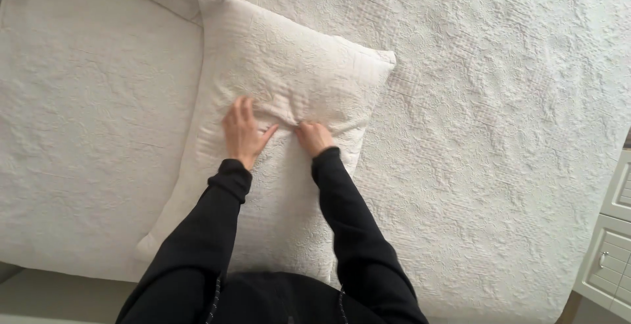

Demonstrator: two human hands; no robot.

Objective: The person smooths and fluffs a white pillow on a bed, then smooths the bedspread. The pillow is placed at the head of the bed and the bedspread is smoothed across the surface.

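Hands [276, 133] dent soft quilted white pillow [282, 68] (plump, rectangular).

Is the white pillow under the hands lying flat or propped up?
Flat. The pillow lies flat on the bedspread, dented at its middle where the left hand and right hand press in.

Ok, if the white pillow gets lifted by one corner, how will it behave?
Probably floppy: the pillow dents and creases where the left hand and right hand press it. Likely light for its bulk, as it looks puffy. Its textured cover should grip the similar bedspread rather than slide.
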